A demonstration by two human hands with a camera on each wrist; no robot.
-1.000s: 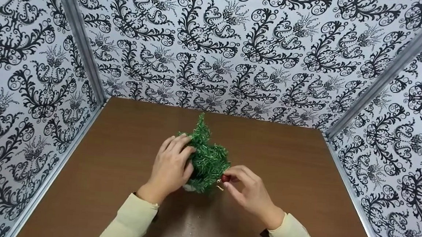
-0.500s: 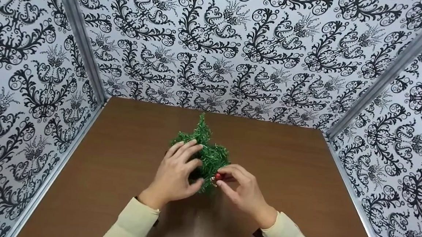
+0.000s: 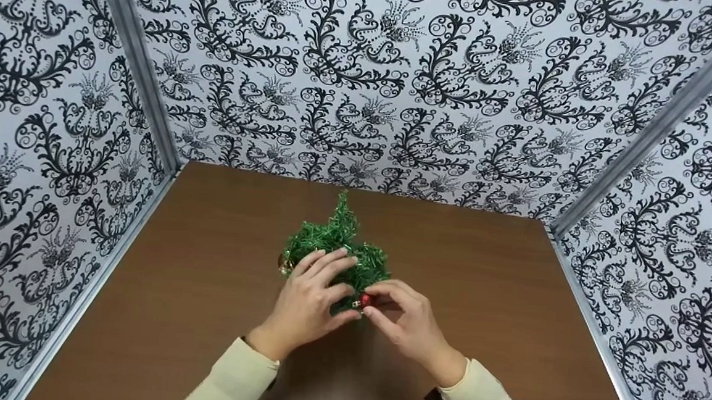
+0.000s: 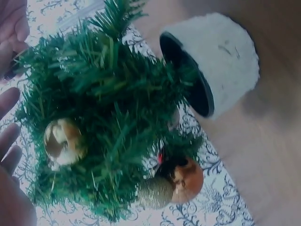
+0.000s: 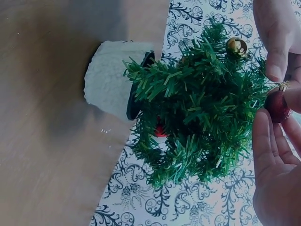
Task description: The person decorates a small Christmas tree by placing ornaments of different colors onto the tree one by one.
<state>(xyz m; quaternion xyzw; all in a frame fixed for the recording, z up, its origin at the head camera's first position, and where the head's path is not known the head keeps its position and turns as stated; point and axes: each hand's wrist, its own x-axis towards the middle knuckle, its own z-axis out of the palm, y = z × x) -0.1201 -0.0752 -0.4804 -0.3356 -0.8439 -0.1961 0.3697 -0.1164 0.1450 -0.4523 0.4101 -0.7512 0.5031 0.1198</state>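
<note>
A small green tinsel Christmas tree (image 3: 334, 228) stands on the table in a white pot (image 5: 110, 77). My right hand (image 3: 413, 318) pinches a red bauble (image 5: 277, 106) between thumb and fingertips at the tree's near right side. A thin gold loop (image 5: 281, 86) rises from the bauble's cap. My left hand (image 3: 309, 305) lies over the front of the tree, its fingers spread and loosely bent. Its thumb and index fingertip are right beside the bauble's cap. In the left wrist view, its fingers show at the left edge beside the branches.
Other baubles hang on the tree: a shiny gold one (image 4: 66, 141), a copper one (image 4: 188, 181), a glittery one (image 4: 155, 193) and a red one (image 5: 161, 129). The brown table (image 3: 481, 282) is bordered by black-and-white patterned walls (image 3: 364, 70).
My left hand has moved right and nearer across the tree towards the bauble, uncovering the left branches and a gold bauble. My right hand has brought the red bauble slightly left.
</note>
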